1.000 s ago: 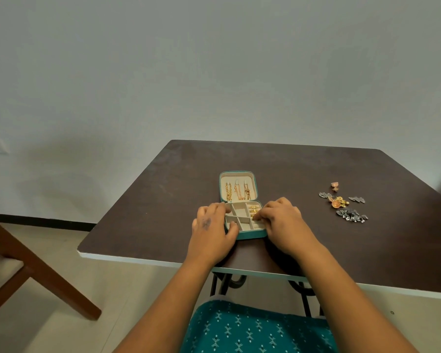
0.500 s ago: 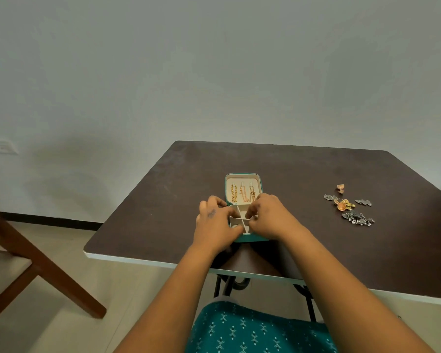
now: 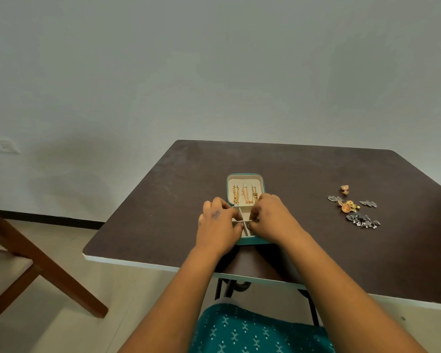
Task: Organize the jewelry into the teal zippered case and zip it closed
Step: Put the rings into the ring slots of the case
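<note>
Brown wooden chair leg (image 3: 43,266) at far left, off the dark worktop (image 3: 163,200). Teal zippered case (image 3: 250,241) near the front edge, lying open, lid flat behind with three gold chains (image 3: 245,196) hung inside. Left hand (image 3: 218,226) curled over the tray's left side, fingertips on the cream dividers (image 3: 242,221). Right hand (image 3: 270,220) curled over the right side, pinching at a divider; whatever else sits between the fingers hidden. Loose jewelry (image 3: 351,207) well apart to the right.
</note>
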